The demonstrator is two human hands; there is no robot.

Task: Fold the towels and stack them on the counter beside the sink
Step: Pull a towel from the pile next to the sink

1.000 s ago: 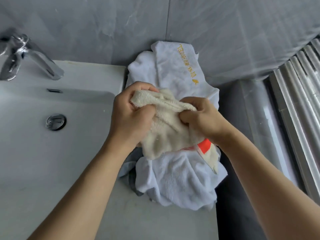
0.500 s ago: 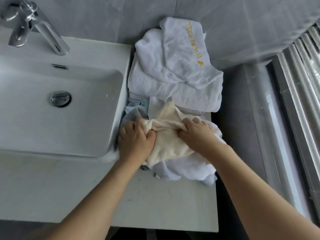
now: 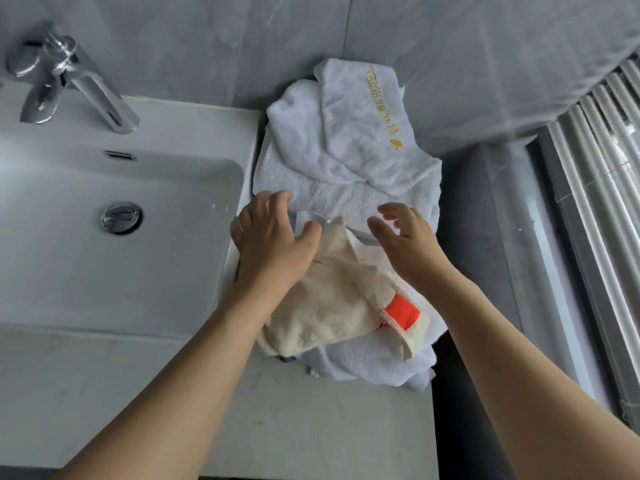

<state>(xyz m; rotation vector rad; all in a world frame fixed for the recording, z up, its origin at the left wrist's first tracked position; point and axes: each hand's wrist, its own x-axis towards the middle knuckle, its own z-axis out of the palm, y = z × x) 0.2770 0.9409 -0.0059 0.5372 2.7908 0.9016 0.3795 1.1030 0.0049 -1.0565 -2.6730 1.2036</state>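
The sink (image 3: 121, 237) fills the left. Right of the sink, white towels (image 3: 346, 150) heap on the counter (image 3: 277, 427); a cream towel (image 3: 329, 306) lies atop. Left hand (image 3: 270, 244) rests on it, fingers relaxed; right hand (image 3: 405, 237) hovers, fingers spread.

Two bare forearms reach in from the lower corners of the frame and converge toward the centre. The left hand (image 3: 273, 242) is seen from the back, palm down, thumb spread out to the right, fingers loosely bent with the tips pointing away from the body. The right hand (image 3: 408, 242) hangs just beside it, apart from it, wrist cocked, fingers (image 3: 391, 211) spread and gently curved, the thumb angled back toward the left hand. Neither hand grasps anything; both palms face downward, the wrists level with each other.
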